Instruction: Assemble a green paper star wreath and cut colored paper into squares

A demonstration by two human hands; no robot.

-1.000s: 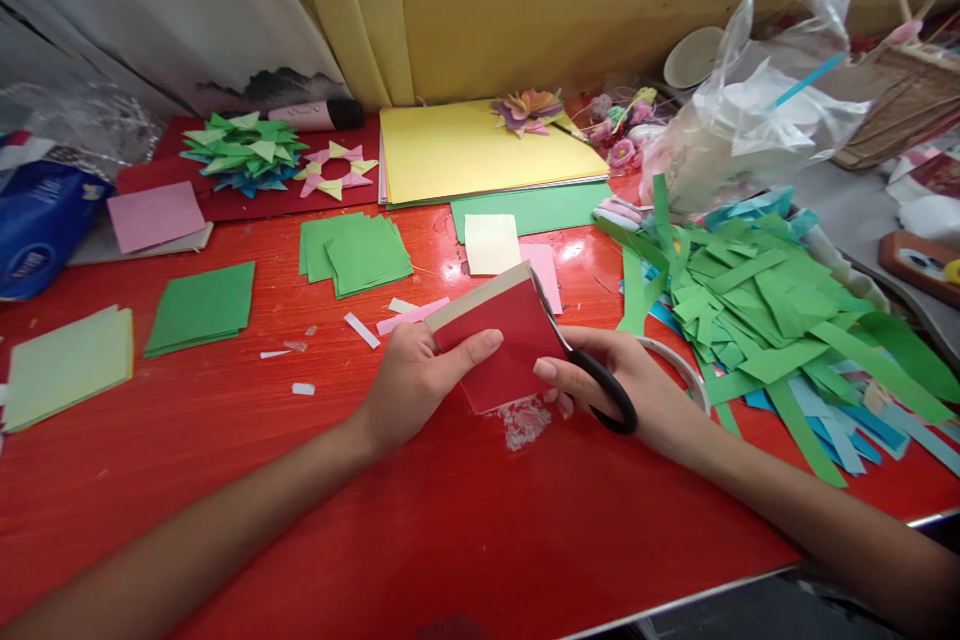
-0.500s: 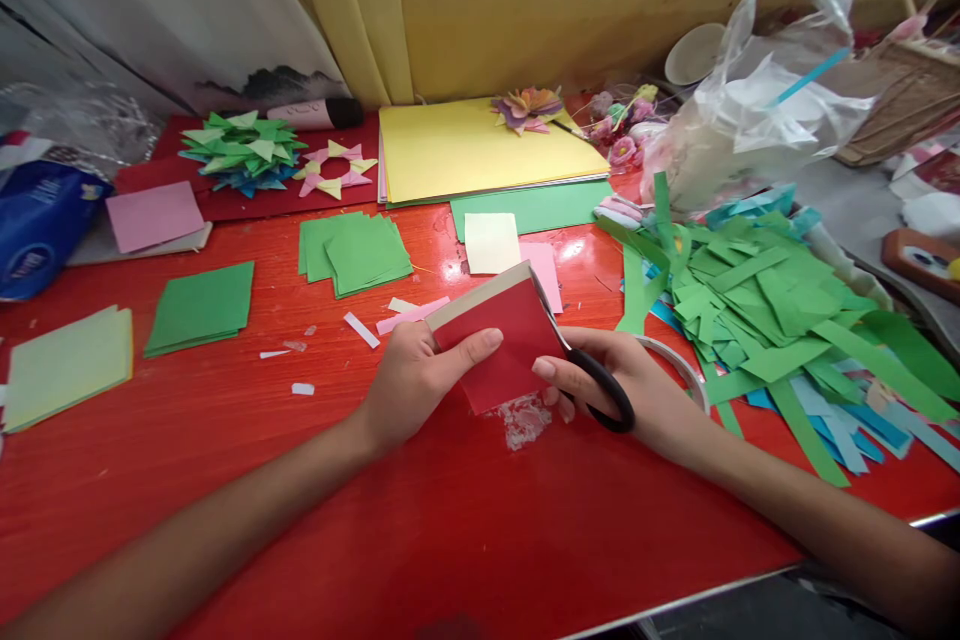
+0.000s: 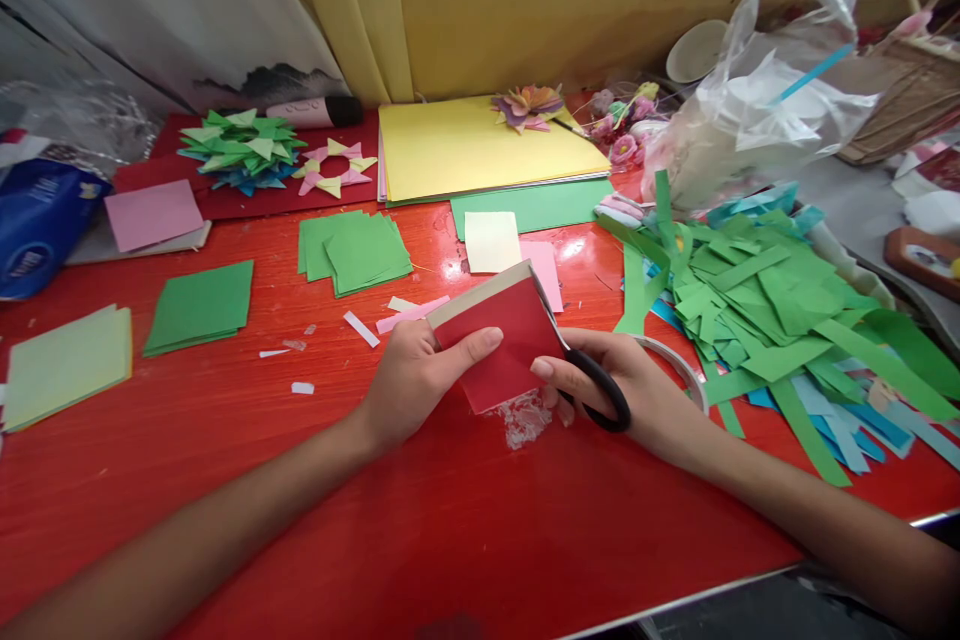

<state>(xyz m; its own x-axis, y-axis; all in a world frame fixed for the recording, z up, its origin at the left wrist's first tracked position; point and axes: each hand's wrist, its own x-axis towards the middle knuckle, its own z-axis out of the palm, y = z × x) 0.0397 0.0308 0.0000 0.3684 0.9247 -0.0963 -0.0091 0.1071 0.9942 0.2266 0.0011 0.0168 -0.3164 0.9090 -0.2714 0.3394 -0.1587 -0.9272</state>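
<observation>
My left hand pinches a piece of red paper from its left side, thumb on top. A cream strip shows along the paper's far edge. In my right hand is a pair of scissors with black handles, its blades lying along the paper's right edge. Whether the blades are fully closed is hard to tell. Beneath the paper's near corner, a crumpled clear scrap lies on the red table. Just beyond the paper are a cream square and a pink piece.
Green squares and a darker green stack lie to the left, with pale yellow-green sheets farther out. A heap of green strips and a tape roll are at right. Yellow sheets and a green paper star stand behind.
My right hand and the scissors' handles have shifted very slightly to the left. The red paper and my left hand look almost unmoved.
</observation>
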